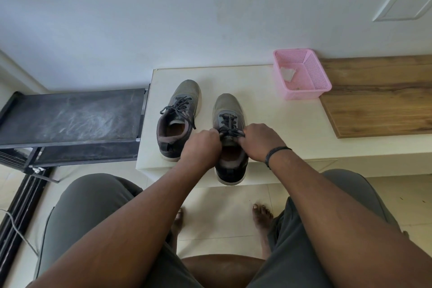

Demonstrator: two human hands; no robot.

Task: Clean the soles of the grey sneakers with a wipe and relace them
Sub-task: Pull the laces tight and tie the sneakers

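Two grey sneakers stand upright on a low cream bench (275, 121), toes pointing away from me. The left sneaker (180, 112) is laced, its black lace ends lying loose over its side. The right sneaker (230, 110) sits near the bench's front edge, heel slightly overhanging. My left hand (202, 147) and my right hand (260, 141) are over its tongue, one on each side, each pinching its black lace (230, 131). A used wipe (288, 73) lies in the pink basket (313, 93).
The pink basket stands at the back right of the bench, partly on a wooden board (378, 100). A dark dusty shoe rack (70, 119) stands to the left. My knees and bare feet are below, on a tiled floor (224, 199).
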